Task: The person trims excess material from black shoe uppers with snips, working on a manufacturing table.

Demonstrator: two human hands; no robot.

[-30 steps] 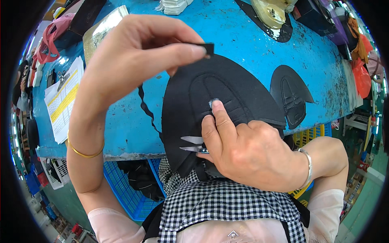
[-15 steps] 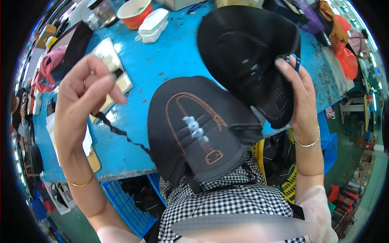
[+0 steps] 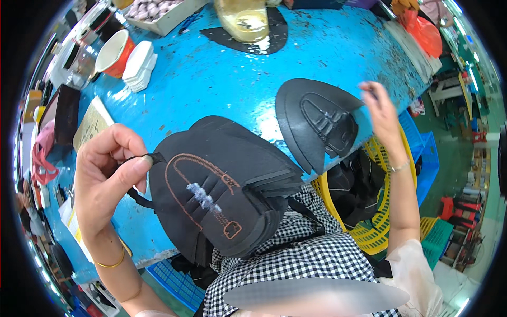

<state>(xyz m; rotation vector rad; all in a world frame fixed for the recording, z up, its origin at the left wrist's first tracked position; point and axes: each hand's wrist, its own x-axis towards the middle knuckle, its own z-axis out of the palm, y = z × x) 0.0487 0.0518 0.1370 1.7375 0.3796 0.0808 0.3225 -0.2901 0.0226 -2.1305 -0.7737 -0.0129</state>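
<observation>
In a pinch, the thumb and fingers of my left hand (image 3: 113, 177) hold the end of a narrow black strip (image 3: 140, 199), beside a stack of black shaped panels (image 3: 211, 185). The top panel carries orange stitching with a buckle outline and a pale bluish tuft in its middle. The stack rests against my checked apron at the table edge. My right hand (image 3: 383, 116) is raised to the right, apart from a black moulded panel (image 3: 311, 113) lying on the table. Its fingers are bent and slightly blurred, with a small dark thing between them that I cannot make out.
On the blue table (image 3: 206, 79) stand a red and white bowl (image 3: 119, 55), stacked white foam boxes (image 3: 140, 66) and a yellowish container (image 3: 245, 24) on a dark sheet. A yellow basket (image 3: 388, 227) with black pieces sits below the right edge, beside blue crates (image 3: 422, 145).
My right hand has let go of the black moulded panel, which now lies on the table. The left hand has come down near the stack, and the view has shifted.
</observation>
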